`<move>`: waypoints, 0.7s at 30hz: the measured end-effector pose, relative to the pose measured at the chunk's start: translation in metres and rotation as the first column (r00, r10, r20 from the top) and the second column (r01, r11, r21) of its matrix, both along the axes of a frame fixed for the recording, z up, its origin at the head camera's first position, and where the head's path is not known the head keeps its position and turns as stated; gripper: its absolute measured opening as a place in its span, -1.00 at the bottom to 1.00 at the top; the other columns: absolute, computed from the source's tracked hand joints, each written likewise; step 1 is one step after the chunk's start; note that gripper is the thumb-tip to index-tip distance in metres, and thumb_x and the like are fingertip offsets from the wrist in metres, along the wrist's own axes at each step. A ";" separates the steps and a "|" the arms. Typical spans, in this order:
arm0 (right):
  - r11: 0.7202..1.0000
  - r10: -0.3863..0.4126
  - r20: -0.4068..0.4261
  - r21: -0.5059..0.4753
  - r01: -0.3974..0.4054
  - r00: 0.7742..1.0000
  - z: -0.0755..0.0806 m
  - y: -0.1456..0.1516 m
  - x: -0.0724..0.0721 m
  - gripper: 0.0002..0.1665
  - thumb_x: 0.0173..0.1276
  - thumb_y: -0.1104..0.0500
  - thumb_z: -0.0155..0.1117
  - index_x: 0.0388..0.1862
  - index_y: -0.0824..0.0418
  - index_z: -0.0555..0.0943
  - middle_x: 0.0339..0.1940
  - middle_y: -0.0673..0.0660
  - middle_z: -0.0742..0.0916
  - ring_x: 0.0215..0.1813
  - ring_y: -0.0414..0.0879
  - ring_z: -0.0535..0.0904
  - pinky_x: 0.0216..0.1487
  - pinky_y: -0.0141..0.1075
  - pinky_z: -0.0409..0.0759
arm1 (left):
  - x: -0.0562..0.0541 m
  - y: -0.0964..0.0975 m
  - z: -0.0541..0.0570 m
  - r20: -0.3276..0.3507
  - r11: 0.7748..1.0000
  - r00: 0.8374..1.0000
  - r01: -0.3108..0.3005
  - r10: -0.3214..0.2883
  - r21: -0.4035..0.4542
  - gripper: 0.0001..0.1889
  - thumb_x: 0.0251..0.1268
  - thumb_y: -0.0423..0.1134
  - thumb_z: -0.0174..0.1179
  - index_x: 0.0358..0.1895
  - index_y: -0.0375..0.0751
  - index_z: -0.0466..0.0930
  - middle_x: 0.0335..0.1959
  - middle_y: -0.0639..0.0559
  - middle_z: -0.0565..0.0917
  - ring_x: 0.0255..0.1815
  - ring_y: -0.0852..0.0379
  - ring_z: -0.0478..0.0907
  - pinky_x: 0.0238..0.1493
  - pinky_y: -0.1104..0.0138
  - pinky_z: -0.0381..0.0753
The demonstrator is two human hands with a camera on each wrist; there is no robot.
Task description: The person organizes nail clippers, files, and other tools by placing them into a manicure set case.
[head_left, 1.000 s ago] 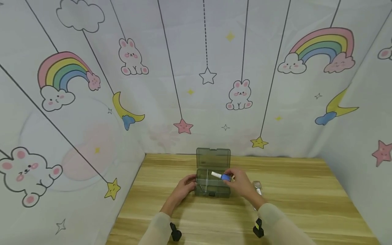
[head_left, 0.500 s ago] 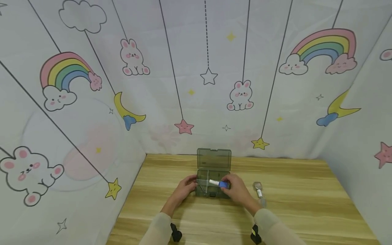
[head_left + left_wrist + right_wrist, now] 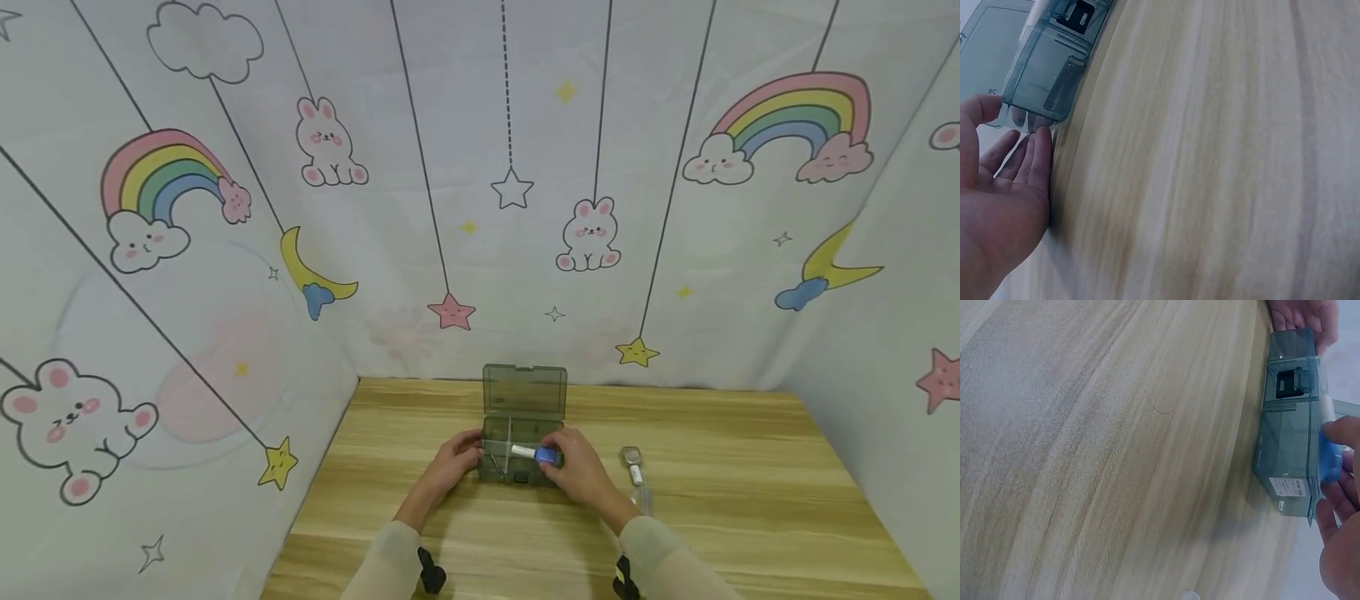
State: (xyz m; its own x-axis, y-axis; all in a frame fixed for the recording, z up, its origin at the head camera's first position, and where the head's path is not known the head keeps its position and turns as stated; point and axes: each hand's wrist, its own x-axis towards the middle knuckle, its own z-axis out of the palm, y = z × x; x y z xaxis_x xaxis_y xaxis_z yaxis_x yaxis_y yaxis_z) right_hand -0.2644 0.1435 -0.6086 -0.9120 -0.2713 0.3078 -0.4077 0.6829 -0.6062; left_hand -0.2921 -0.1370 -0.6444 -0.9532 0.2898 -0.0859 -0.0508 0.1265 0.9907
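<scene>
A translucent grey-green plastic compartment box (image 3: 495, 477) stands on the wooden table with its lid (image 3: 524, 392) raised. The left hand (image 3: 452, 462) is at the box's left end. In the left wrist view, its fairly straight fingers (image 3: 1040, 156) touch the end wall while the thumb is at the rim. Between thumb and fingers, my right hand (image 3: 581, 467) pinches the blue end of a small white-and-blue stick (image 3: 522, 451). The stick lies sideways over the compartments right of the divider, its white end pointing left. Thin metal pieces (image 3: 497, 463) sit in the front left compartment.
To the right of the box, a small clear-topped item with a white handle (image 3: 634, 467) lies on the table (image 3: 750, 500). A clear piece (image 3: 642, 500) is just in front of it, partly behind the right forearm. Patterned cloth walls (image 3: 420, 250) close off the back and sides.
My right hand has lowered the stick toward the box and levelled it out. The left hand stays at the box's left end. More of the items on the right shows now.
</scene>
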 end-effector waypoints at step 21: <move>0.997 -0.080 0.048 -0.011 0.081 0.996 0.023 0.086 -0.003 -0.66 0.42 0.23 0.50 0.11 0.30 0.70 -0.01 0.23 0.74 0.01 0.12 0.65 -0.03 0.02 0.68 | 0.001 -0.001 -0.001 0.010 1.000 1.000 -0.005 0.005 0.014 -0.45 0.63 -0.34 0.05 0.57 -0.48 0.27 0.50 -0.47 0.40 0.52 -0.34 0.36 0.38 0.00 0.55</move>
